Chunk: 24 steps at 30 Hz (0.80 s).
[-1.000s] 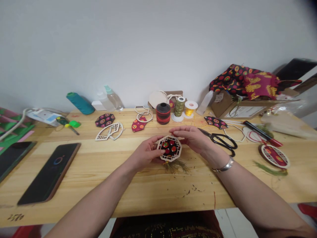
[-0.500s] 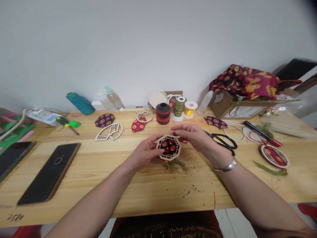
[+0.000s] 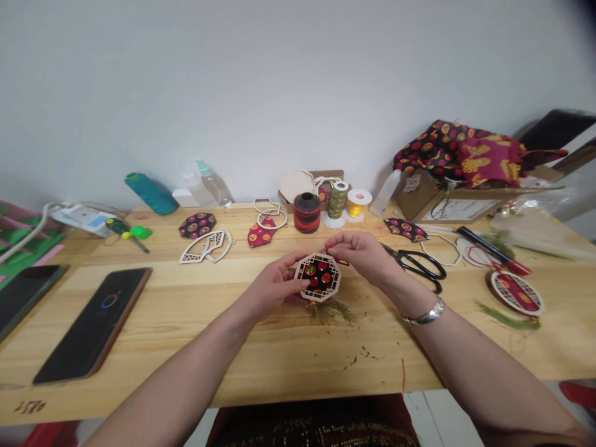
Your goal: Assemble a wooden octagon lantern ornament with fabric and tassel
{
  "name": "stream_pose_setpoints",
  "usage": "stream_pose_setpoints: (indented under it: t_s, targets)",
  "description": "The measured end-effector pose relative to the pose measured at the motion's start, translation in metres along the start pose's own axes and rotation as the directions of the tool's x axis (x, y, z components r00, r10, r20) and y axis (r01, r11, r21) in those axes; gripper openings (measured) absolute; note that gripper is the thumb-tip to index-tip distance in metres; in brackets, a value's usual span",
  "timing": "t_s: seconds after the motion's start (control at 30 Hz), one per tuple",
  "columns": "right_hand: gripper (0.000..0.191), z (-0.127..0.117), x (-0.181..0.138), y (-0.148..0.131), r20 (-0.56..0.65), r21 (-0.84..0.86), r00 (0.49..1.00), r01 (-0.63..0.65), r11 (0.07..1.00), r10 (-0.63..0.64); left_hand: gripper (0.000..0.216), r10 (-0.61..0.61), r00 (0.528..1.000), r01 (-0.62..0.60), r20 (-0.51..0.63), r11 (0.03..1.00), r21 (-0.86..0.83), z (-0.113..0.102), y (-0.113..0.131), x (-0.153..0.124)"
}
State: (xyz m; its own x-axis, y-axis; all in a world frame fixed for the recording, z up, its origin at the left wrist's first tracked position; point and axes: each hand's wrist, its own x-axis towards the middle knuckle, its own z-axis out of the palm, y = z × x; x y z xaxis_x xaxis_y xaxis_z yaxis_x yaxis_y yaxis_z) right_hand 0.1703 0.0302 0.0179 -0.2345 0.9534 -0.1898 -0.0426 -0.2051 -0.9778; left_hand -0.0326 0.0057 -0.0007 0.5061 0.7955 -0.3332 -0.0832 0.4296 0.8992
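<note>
An octagonal ornament (image 3: pixel 319 276) with a pale lattice frame and dark patterned fabric sits in my left hand (image 3: pixel 279 282), thumb over its front left edge. From its lower edge hangs a green tassel (image 3: pixel 331 311), tied on with yellow thread. At its top right corner, my right hand (image 3: pixel 356 253) pinches a thin red cord (image 3: pixel 343 261), part of which shows as a small loop below the fingers. Black-handled scissors (image 3: pixel 421 266) lie just right of my right hand. Farther right rests an oval ornament (image 3: pixel 516 293) with red fabric and a green tassel.
Behind my hands stand a red-and-black thread spool (image 3: pixel 307 214), a green spool (image 3: pixel 338 202) and a yellow spool (image 3: pixel 358 205). Wooden frames (image 3: pixel 209 247) and fabric pieces lie left. A phone (image 3: pixel 95 326) is at front left. A cardboard box (image 3: pixel 460 202) holds cloth at back right.
My right hand's fingers have drawn in closer to the top of the ornament and closed more on the red cord. My left hand and the ornament have hardly moved.
</note>
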Motion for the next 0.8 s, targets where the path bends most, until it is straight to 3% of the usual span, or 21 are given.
stream_pose_setpoints:
  t_s: [0.17, 0.57, 0.8]
  targets:
    - [0.008, 0.001, -0.001, -0.001, -0.009, -0.064, 1.000, -0.006, 0.998, 0.005, 0.054, -0.008, 1.000, 0.008, -0.001, 1.000, 0.015, 0.000, -0.001, 0.000]
    - [0.007, -0.011, -0.002, -0.008, 0.096, -0.158, 0.991, -0.078, 0.984, 0.094, 0.058, -0.011, 1.000, 0.011, -0.004, 1.000, 0.029, -0.001, -0.001, 0.001]
    - [0.010, -0.011, 0.000, -0.006, 0.055, -0.128, 0.994, -0.082, 0.988, 0.090, 0.055, -0.007, 1.000, 0.007, 0.005, 1.000, 0.017, -0.003, -0.003, 0.002]
